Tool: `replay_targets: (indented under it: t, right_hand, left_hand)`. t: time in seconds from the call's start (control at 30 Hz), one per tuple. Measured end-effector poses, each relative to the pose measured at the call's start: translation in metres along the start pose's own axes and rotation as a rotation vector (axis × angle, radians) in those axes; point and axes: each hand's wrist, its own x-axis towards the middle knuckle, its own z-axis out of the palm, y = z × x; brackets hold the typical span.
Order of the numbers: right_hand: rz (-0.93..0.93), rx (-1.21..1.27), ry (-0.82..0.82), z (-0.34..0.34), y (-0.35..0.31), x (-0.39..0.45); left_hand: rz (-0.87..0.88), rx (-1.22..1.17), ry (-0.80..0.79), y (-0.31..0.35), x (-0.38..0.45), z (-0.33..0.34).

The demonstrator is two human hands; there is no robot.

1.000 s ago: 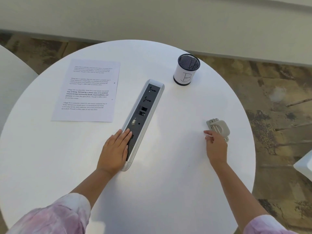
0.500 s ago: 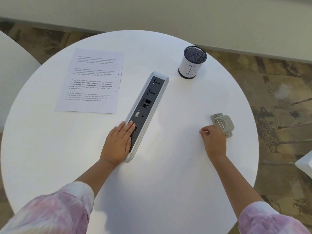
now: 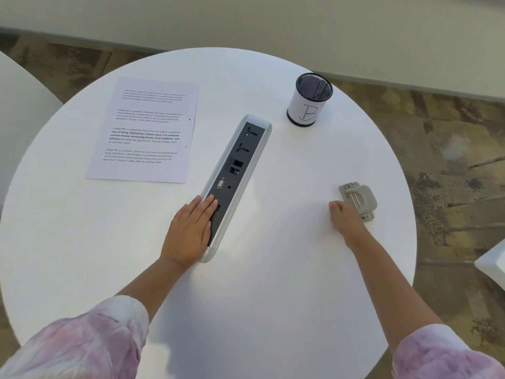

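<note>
Lying flat with the left hand (image 3: pixel 188 233) on the near end of the plug box (image 3: pixel 235 170), fingers straight. With the right hand (image 3: pixel 345 218) held out, fingers curled up against the gray hole punch (image 3: pixel 360 198) near the right side of the table (image 3: pixel 273 310); hard to tell if holding it.

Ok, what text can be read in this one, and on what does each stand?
"B": handwritten on the white label of the mesh cup.
"Village life is a peaceful, close-knit, and nature-connected way of living. Defined by a slower pace, it is centered around strong community bonds": printed sheet, third paragraph.
Its other paragraphs: too small to read surely.
Socket panel, hole punch: no readable marking.
</note>
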Motion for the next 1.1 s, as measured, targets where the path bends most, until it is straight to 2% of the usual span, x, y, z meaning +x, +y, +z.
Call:
replay_targets:
  t: [0.07, 0.13, 0.23, 0.4, 0.5, 0.63, 0.77, 0.87, 0.97, 1.1]
  right_hand:
    - [0.158, 0.417, -0.074, -0.006, -0.003, -0.001]
    - [0.253, 0.645, -0.126, -0.012, -0.004, -0.002]
    - [0.271, 0.796, -0.181, -0.017, -0.007, 0.000]
    - [0.220, 0.866, -0.209, -0.021, -0.025, 0.006]
    - [0.163, 0.802, -0.193, -0.023, -0.048, 0.012]
    - [0.043, 0.638, -0.055, -0.024, -0.095, 0.036]
    - [-0.202, 0.309, 0.079, -0.028, -0.141, 0.072]
    - [-0.327, 0.175, 0.137, -0.030, -0.170, 0.095]
    - [-0.387, 0.044, 0.187, -0.032, -0.194, 0.111]
    - [-0.386, -0.094, 0.174, -0.022, -0.206, 0.126]
  left_hand:
    - [0.006, 0.001, 0.018, 0.000, 0.001, 0.001]
    - [0.016, 0.006, 0.046, 0.001, 0.005, -0.002]
    - [0.046, 0.024, 0.078, 0.003, 0.019, -0.010]
    - [0.057, 0.184, 0.024, 0.002, 0.037, -0.008]
    - [0.048, 0.185, 0.001, 0.006, 0.044, -0.001]
    - [0.011, 0.083, -0.010, 0.010, 0.043, 0.001]
    - [0.004, 0.051, 0.001, 0.009, 0.042, 0.003]
    - [0.017, 0.045, 0.019, 0.007, 0.042, 0.005]
    - [0.025, 0.036, 0.046, 0.007, 0.042, 0.005]
    - [0.041, 0.012, 0.070, 0.007, 0.043, 0.005]
